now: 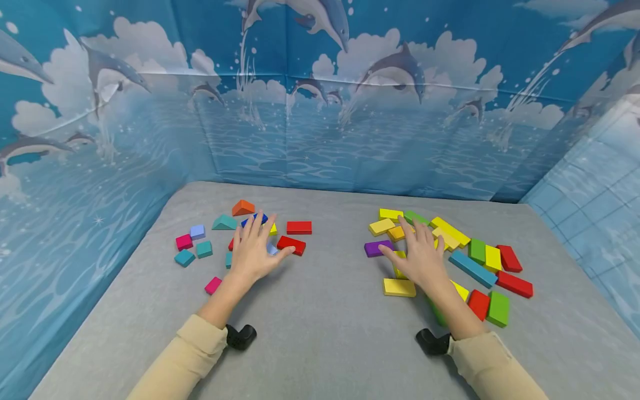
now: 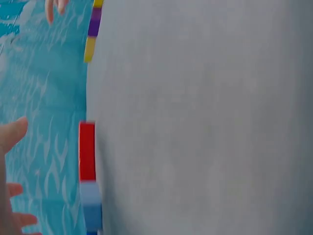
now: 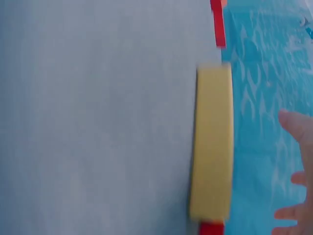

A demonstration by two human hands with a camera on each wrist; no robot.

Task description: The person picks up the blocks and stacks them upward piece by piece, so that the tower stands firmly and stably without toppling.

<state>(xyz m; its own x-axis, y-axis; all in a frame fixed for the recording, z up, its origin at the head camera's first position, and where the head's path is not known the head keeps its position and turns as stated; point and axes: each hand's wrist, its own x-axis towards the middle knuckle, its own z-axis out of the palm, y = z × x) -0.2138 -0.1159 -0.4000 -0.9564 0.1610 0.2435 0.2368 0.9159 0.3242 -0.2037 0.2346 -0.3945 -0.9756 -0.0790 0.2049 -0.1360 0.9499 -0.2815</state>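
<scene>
Over the left cluster of toy blocks hovers my left hand (image 1: 254, 253), fingers spread, holding nothing. Beside its thumb lies a red block (image 1: 291, 245), with another red block (image 1: 299, 228) behind it; a light blue block (image 1: 272, 248) is partly hidden under the hand. My right hand (image 1: 422, 256), also spread and holding nothing, is above the right cluster. Near its thumb are a purple block (image 1: 378, 248) and a pale yellow block (image 1: 399, 287). In the right wrist view a yellow block (image 3: 212, 142) appears large, with the right fingers beyond it.
Left of the left hand lie teal blocks (image 1: 184, 258), pink blocks (image 1: 184, 242) and an orange triangular block (image 1: 243, 208). On the right are a long blue block (image 1: 473, 269), red blocks (image 1: 514, 284) and green blocks (image 1: 498, 309). A dolphin-print curtain (image 1: 320, 144) surrounds the grey table (image 1: 330, 344).
</scene>
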